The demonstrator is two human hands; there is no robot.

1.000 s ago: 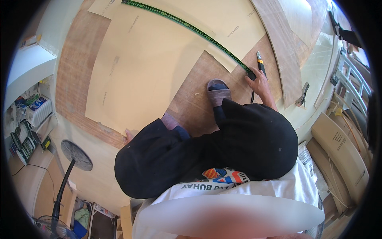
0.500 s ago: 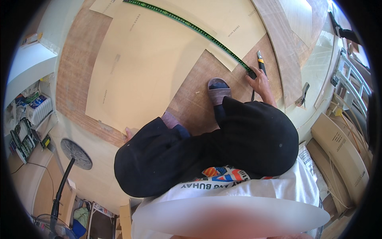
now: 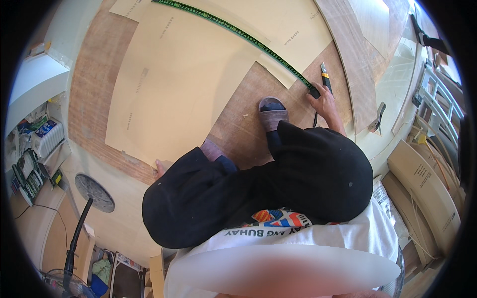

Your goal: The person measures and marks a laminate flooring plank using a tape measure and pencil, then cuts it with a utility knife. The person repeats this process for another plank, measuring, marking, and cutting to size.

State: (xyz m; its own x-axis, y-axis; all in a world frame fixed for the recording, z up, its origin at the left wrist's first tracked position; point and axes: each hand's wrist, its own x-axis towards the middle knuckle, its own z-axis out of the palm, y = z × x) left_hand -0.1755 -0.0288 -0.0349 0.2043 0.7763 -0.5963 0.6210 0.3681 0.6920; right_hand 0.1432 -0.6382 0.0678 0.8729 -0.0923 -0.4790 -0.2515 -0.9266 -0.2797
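My right hand (image 3: 325, 105) is closed round the dark case of a tape measure (image 3: 314, 93). Its green blade (image 3: 244, 35) runs out to the far left across large cream sheets (image 3: 184, 74). Just beyond those fingers a utility knife (image 3: 325, 77) with a black and yellow handle lies on the brown board, its blade pointing away. My left hand (image 3: 159, 169) is by the near corner of the sheet, mostly hidden behind my left knee. Its few visible fingers look closed, with a small yellowish bit beside them that I cannot make out.
My slippered right foot (image 3: 273, 113) rests on the brown plywood board (image 3: 238, 124). A long board strip (image 3: 355, 69) lies to the right, near a small metal tool (image 3: 378, 117). A fan's round base (image 3: 94, 192), a ladder (image 3: 442, 97) and bent cardboard (image 3: 422, 184) stand around.
Almost nothing differs. The view has shifted very slightly, while both hands, the tape measure and the sheets keep their places.
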